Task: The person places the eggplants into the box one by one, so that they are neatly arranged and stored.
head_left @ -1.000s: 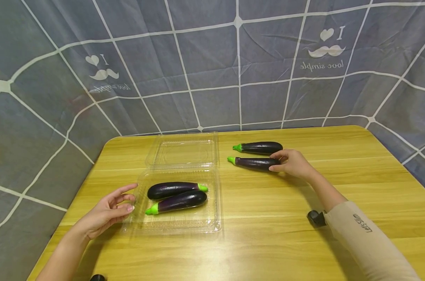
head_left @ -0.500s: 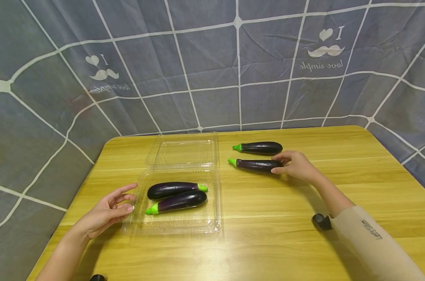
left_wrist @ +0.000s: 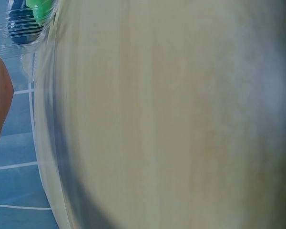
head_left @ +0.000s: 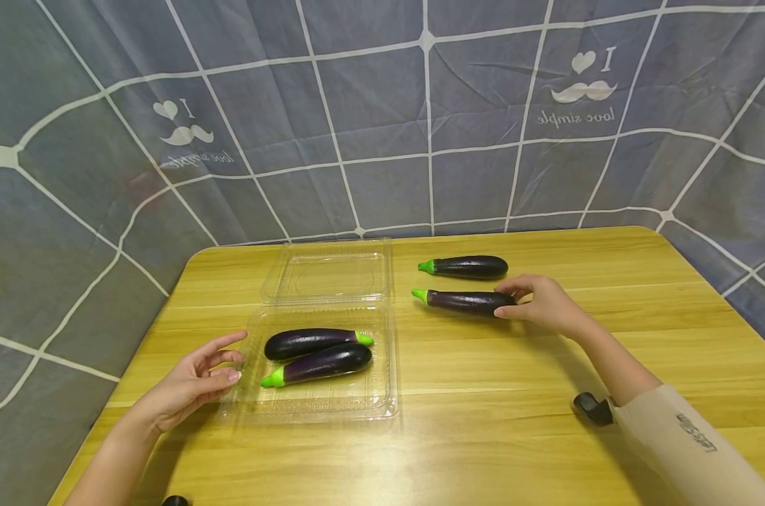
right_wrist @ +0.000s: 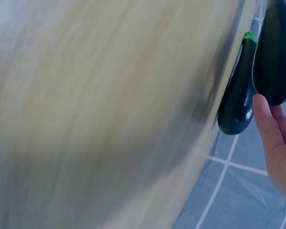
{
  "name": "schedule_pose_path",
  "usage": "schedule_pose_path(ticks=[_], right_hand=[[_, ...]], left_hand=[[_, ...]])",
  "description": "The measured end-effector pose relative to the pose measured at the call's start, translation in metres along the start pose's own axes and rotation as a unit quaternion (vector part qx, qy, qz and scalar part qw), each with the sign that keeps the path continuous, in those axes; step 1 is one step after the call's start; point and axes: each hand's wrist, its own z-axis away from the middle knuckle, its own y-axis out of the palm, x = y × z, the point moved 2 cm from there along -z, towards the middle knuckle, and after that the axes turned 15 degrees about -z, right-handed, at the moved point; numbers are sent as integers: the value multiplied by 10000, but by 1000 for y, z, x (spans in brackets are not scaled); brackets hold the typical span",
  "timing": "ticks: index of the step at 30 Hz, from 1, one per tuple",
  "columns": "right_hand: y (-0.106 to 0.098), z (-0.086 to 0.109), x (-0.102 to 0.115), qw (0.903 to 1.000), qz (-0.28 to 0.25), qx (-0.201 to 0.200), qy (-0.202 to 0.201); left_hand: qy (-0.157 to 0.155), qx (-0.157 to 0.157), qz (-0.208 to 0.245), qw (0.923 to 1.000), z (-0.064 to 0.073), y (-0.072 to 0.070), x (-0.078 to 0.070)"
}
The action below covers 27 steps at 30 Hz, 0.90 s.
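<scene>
My right hand (head_left: 543, 306) pinches the thick dark end of an eggplant (head_left: 461, 302), its green stem pointing left; the right wrist view shows the fingers on this eggplant (right_wrist: 275, 52) too. Just behind it a second eggplant (head_left: 471, 266) lies on the table. On the left, my left hand (head_left: 195, 383) has its fingers loosely bent beside the left rim of a clear plastic clamshell box (head_left: 391, 379), holding nothing. Whether it touches the rim I cannot tell. Inside the box's base lie an eggplant (head_left: 306, 343) with its stem to the right and another eggplant (head_left: 328, 362) with its stem to the left.
The box's clear lid (head_left: 332, 274) lies folded back flat behind its base. Under everything is a wooden table (head_left: 471, 436). A grey curtain (head_left: 389, 126) with white lines hangs along the table's back and sides.
My right hand has shifted slightly right and toward me, and the pinched eggplant has moved with it, away from the one behind. My left hand has stayed in place.
</scene>
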Motion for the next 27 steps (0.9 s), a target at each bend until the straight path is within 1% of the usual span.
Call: schedule_pose_path(ticks=[10, 22, 27], right_hand=[[-2, 9, 7, 10000, 4, -29, 80], [-2, 16, 24, 9995, -212, 152, 191], [2, 16, 30, 9993, -300, 186, 119]], left_hand=[[-45, -61, -55, 10000, 1, 0, 1], [-47, -35, -33, 10000, 1, 0, 1], [-28, -35, -11, 10000, 0, 0, 1]])
